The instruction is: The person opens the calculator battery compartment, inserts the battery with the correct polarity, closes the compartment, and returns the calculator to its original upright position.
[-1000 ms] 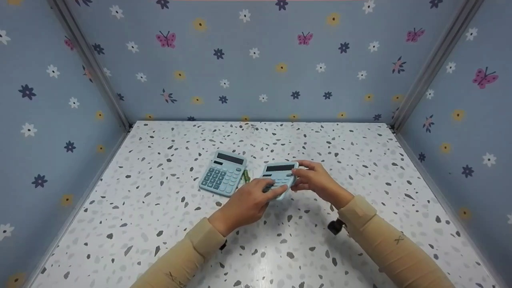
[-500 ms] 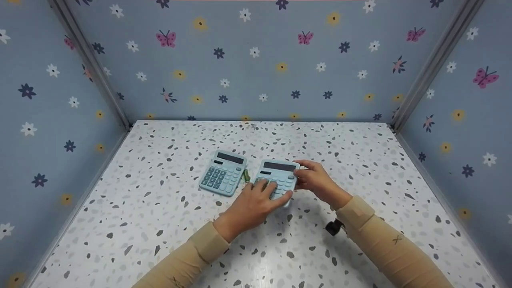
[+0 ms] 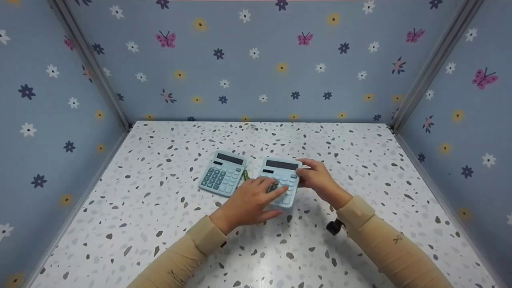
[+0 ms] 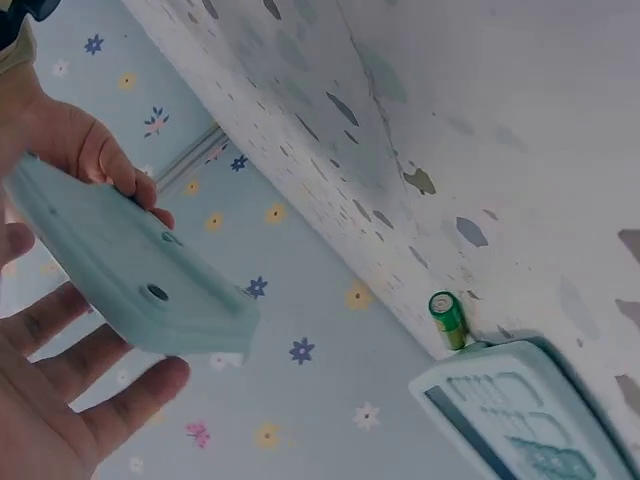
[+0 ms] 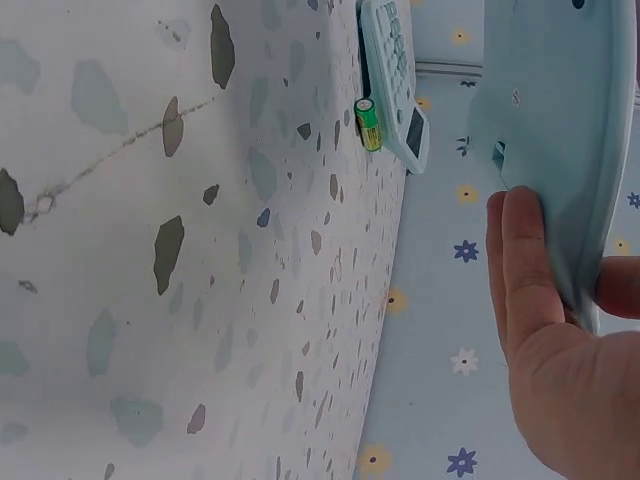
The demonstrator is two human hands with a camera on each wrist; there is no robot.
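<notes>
My right hand [image 3: 320, 182] grips a pale blue calculator [image 3: 282, 172] by its right edge, thumb on the front and fingers behind. In the right wrist view those fingers [image 5: 525, 260] lie along the calculator's back [image 5: 560, 120], which is raised off the table. My left hand [image 3: 250, 202] reaches over the keypad with its fingers spread and extended, covering part of the keys. A second, matching calculator [image 3: 224, 174] lies face up on the table, left of the held one. Beside it lies a small green battery [image 5: 368, 125], partly visible between the two calculators in the head view.
The white speckled tabletop [image 3: 160, 224] is bounded by blue flowered panels [image 3: 256, 60] at the back and both sides. Grey metal posts [image 3: 94, 64] stand at the back corners. A black wrist camera [image 3: 334, 227] hangs under the right sleeve.
The held calculator has tipped so its face shows more fully, and shifted slightly right. My left hand's fingers have moved across its keys. The other calculator has stayed put.
</notes>
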